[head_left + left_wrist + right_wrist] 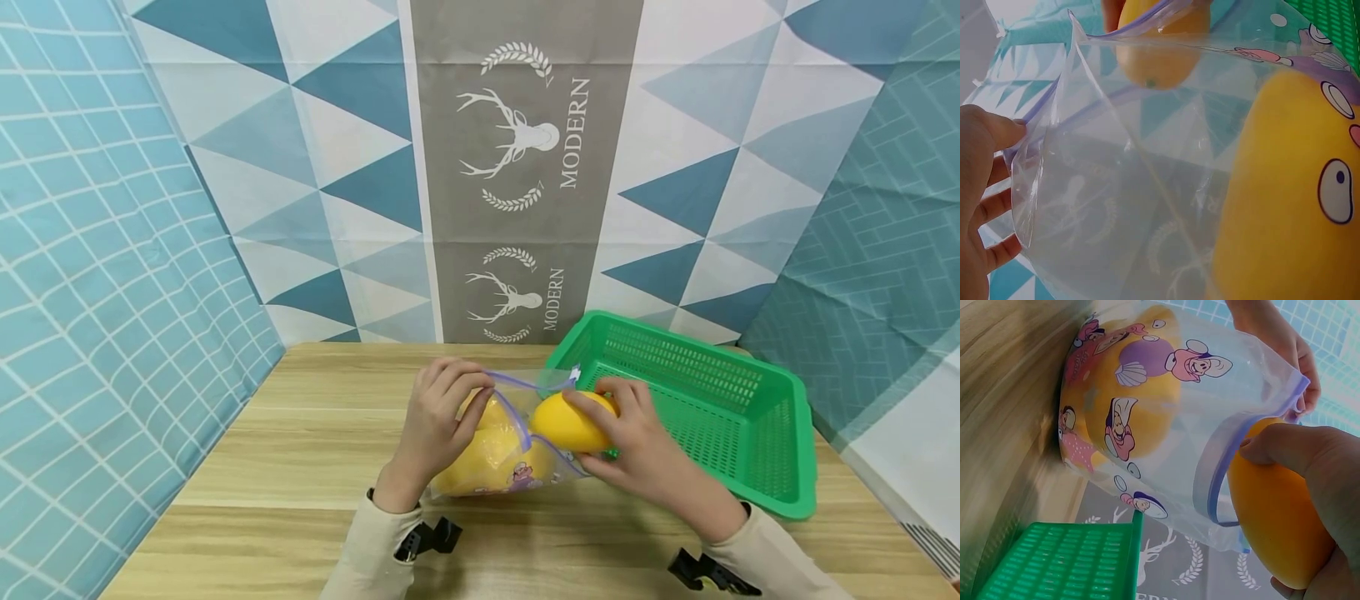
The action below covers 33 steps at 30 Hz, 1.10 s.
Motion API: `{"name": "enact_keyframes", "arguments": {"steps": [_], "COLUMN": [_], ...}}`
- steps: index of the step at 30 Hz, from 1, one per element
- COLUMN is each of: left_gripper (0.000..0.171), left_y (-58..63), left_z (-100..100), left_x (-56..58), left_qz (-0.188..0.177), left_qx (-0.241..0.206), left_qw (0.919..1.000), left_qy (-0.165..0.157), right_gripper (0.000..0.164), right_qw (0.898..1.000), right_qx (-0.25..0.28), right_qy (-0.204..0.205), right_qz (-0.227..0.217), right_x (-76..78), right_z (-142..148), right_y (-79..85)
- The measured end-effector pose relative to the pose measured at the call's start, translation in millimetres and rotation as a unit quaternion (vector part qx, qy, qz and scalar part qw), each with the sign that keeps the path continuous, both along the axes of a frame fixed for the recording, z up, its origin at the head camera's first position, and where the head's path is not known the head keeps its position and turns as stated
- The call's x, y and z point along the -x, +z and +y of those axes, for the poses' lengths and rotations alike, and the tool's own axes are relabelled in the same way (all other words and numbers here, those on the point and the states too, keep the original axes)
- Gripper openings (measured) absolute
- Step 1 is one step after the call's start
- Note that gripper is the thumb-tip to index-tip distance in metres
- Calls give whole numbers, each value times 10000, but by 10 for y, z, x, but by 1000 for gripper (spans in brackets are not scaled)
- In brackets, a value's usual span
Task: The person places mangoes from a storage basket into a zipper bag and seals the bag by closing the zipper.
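Over here the right hand (1329,469) grips a yellow fruit (1272,519) right at the purple-edged mouth of a clear bag (1204,419) printed with cartoon shells and faces. More yellow fruit (1157,422) shows through the plastic. To the left, the left hand (1300,365) holds the bag's rim; to the right, a green basket (1060,556) sits before a grey deer-patterned backdrop (1217,575).

The left hand (441,412) pinches; near its right side, the right hand (637,437) grips, sleeved forearms (371,550) angled inward.
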<state>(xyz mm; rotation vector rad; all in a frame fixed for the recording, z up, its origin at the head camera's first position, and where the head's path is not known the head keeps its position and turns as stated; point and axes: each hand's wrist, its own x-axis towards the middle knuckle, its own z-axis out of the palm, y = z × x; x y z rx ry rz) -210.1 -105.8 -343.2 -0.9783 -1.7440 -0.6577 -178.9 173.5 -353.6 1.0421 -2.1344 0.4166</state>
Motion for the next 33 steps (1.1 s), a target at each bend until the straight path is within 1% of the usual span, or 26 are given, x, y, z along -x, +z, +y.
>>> {"name": "enact_keyframes", "arguments": {"steps": [6,13,19,21,25,26,29,33], "left_gripper": [25,25,24,24,24,24,23,23], "left_y": [-6,-1,15,14,12,11,13,16], "left_z": [10,12,11,13,17,17,16,12], "left_x": [-1,-7,-8,-11,-14,-14,-10,-4], "left_qz": [8,30,-1,-1,17,29,58,78], "left_qx": [22,43,54,64,84,87,90,77], "left_qw": [10000,10000,10000,10000,9999,9999,9999,9999], "left_qy": [-27,-8,-48,-51,-63,-70,-95,-116], "right_gripper": [81,76,74,71,45,42,46,46], "right_qw": [10000,9999,9997,9993,9989,9988,9986,9981], "right_qx": [-29,-34,-175,-233,-224,-202,-114,-22], "right_qy": [18,142,113,131,217,230,233,211], "right_qz": [30,-30,162,245,347,374,463,584], "right_x": [29,76,131,148,180,188,212,234], "right_z": [-62,-137,-195,-215,-256,-267,-300,-329], "right_y": [-17,-61,-94,-108,-140,-146,-158,-163]}}
